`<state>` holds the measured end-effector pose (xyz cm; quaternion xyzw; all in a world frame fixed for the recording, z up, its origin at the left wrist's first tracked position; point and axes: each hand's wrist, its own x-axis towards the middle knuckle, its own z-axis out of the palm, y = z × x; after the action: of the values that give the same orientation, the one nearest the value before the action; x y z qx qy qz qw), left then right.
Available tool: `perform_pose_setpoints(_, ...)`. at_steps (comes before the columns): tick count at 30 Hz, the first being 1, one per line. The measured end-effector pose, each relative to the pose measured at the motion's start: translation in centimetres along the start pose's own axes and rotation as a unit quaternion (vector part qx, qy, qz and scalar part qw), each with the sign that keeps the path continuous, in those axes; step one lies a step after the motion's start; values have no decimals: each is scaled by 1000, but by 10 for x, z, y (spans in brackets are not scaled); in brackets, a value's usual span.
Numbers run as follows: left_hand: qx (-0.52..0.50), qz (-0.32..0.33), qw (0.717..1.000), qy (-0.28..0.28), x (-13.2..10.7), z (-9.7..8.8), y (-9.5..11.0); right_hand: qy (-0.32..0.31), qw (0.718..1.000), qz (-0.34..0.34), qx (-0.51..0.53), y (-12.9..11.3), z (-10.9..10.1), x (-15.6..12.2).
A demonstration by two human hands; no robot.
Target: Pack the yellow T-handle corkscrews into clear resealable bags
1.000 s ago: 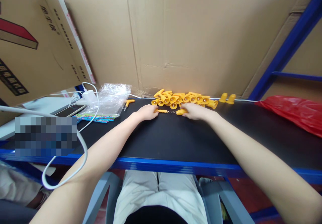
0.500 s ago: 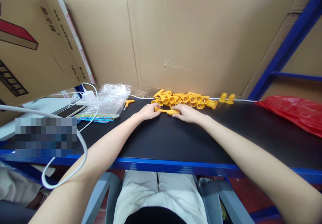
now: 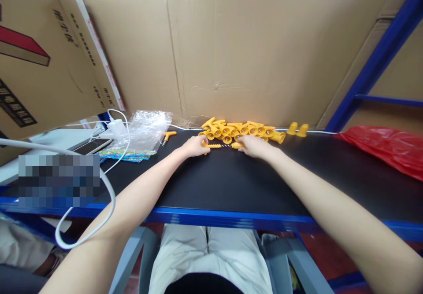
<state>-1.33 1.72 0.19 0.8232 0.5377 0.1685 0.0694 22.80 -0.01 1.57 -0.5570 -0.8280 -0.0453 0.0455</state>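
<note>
My left hand point(image 3: 194, 146) is closed on a yellow ribbed rod piece point(image 3: 211, 145) lying on the black table top point(image 3: 231, 184). My right hand point(image 3: 253, 146) is closed on a yellow sleeve piece point(image 3: 237, 145). A thin spring point(image 3: 225, 145) shows in the gap between the two yellow pieces. Just behind my hands lies a pile of yellow cone-shaped plastic parts point(image 3: 243, 130) against the cardboard wall point(image 3: 251, 52).
Two yellow caps point(image 3: 298, 129) stand apart at the back right, near a red plastic bag point(image 3: 386, 146). A clear plastic bag point(image 3: 145, 129), a yellow T-shaped part point(image 3: 169, 134), a white charger point(image 3: 116, 126) with cable and a phone point(image 3: 90, 144) lie left. The blue table edge point(image 3: 214, 217) is nearest me.
Half a second ago the two yellow pieces were pushed together; my right hand has since moved right, pulling the sleeve away so the spring shows again. My left hand stays put.
</note>
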Motion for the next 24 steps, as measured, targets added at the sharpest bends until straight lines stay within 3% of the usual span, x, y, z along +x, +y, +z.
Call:
perform_pose_setpoints(3,-6,6,1000,2,0,0,-1,-5,1000,4,-8,2,1,0)
perform_pose_setpoints(11,-52,36,998,17,0,3,-4,78,982,-145,87,1,17,9)
perform_pose_setpoints(15,-90,38,995,30,-1,4,-3,119,978,-140,100,-2,17,8)
perform_pose_setpoints(24,-42,47,996,57,-2,5,-3,112,979,-146,90,-1,19,7)
